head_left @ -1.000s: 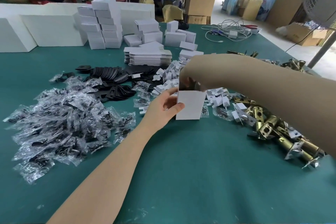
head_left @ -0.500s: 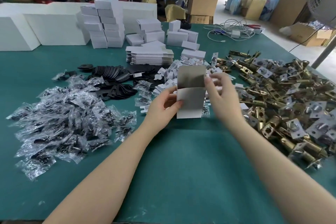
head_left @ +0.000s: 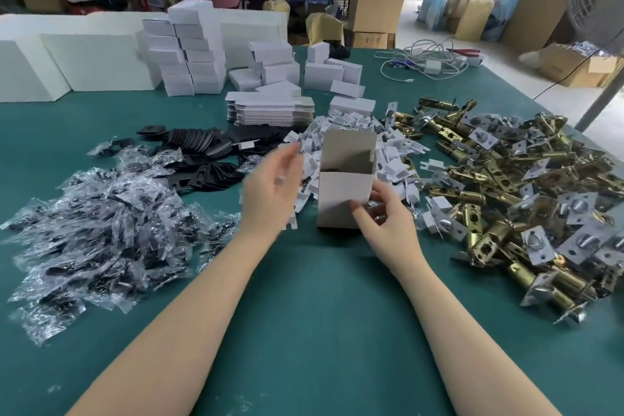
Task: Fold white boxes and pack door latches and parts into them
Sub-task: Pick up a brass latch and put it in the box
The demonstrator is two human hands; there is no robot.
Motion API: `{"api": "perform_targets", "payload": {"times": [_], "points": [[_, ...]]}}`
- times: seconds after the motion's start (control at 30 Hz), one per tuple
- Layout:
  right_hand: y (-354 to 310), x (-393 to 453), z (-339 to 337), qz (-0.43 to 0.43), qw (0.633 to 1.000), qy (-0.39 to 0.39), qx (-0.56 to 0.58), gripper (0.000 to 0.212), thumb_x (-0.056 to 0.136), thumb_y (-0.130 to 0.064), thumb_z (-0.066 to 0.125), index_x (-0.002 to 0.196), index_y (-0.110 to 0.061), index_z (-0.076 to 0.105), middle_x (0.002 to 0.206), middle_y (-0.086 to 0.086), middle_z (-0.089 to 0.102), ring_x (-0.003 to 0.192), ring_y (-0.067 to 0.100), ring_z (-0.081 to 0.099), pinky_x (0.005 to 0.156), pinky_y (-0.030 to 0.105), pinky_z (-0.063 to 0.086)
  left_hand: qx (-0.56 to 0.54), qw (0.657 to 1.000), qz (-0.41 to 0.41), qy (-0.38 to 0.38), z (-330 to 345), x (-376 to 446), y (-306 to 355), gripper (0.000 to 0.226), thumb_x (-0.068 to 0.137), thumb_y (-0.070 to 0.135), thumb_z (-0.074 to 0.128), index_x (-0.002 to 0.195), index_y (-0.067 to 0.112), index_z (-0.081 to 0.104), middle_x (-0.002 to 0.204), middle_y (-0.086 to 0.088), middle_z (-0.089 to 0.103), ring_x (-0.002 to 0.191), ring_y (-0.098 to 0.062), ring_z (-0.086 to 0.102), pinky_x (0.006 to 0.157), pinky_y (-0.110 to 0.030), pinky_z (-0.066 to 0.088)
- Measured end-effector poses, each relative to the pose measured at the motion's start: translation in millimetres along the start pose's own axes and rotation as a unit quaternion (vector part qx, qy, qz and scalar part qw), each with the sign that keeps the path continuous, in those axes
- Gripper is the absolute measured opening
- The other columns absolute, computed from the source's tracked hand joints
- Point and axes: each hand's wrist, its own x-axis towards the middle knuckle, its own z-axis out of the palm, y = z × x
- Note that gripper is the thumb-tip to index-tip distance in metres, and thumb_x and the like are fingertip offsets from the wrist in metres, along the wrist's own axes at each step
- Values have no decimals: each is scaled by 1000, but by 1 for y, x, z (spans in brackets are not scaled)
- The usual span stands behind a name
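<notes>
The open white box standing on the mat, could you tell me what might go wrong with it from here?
Only the right hand holds the white box, low at one corner; the left hand is off it, so it may tip. Its lid flap stands open, so contents could spill. The white inserts crowd its base and may snag.

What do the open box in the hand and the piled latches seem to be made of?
Open box: thin card, matt white outside, grey-brown inside on the raised flap; it keeps sharp creases. Latches: metal, it seems, with a shiny brass-coloured finish and silvery plates, judging by the bright glints.
</notes>
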Motion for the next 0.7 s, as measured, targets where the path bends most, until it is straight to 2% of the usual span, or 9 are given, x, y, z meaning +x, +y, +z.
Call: {"api": "perform_targets", "payload": {"times": [0.07,0.13,0.17,0.23,0.27,0.33,0.47,0.57,0.7], "points": [[3,1,0,6,1000,-1,3,37,90,-21,68,119,-40,55,95,-7,64,64,-1,52,64,7,42,59,995,-21,80,-17,27,-2,27,98,18,54,122,28,61,106,21,62,83,11,60,72,-5,47],[3,2,0,12,1000,-3,5,38,89,-24,68,121,-39,55,94,-8,64,63,-1,52,64,7,42,131,983,-112,64,-38,57,-11,31,96,10,51,120,24,63,109,8,64,68,0,56,59,-9,45],[3,3,0,14,1000,-2,6,38,89,-24,69,120,-41,55,94,-9,64,63,-1,52,64,7,42,187,970,-150,37,-48,70,-19,35,93,6,50,121,21,64,113,2,64,73,-8,58,64,-13,47],[3,4,0,17,1000,0,7,37,89,-25,69,115,-46,54,96,-11,63,63,0,52,64,7,42,345,919,-179,-66,-65,88,-36,40,90,1,51,123,17,65,126,-8,62,103,-23,60,91,-29,49],[4,4,0,20,1000,0,7,36,89,-26,69,116,-45,54,96,-12,63,64,0,53,65,7,43,412,883,-181,-131,-71,92,-42,39,90,3,53,124,18,65,131,-9,61,114,-27,58,99,-34,46],[5,4,-1,26,1000,-1,8,37,89,-28,69,120,-42,55,99,-10,63,66,1,54,66,9,44,489,832,-168,-203,-81,96,-51,31,93,18,59,123,22,66,133,-6,62,119,-28,56,98,-36,45],[6,4,0,28,1000,-3,11,35,89,-32,70,119,-42,55,98,-11,63,67,-1,55,65,8,44,546,793,-148,-224,-93,101,-53,52,87,48,67,132,22,60,131,-6,62,117,-30,57,93,-37,49],[6,5,-1,33,999,-3,0,36,89,-34,68,123,-40,56,97,-12,63,68,0,55,66,12,45,543,804,-124,-211,-95,109,-50,65,81,40,77,138,19,55,133,-7,61,120,-30,56,97,-42,50],[7,5,-1,41,999,-6,-5,38,89,-39,67,125,-42,55,100,-12,63,75,4,57,69,15,45,521,822,-141,-181,-99,115,-48,61,77,35,81,130,15,60,125,-8,65,114,-31,59,93,-42,51]]}}
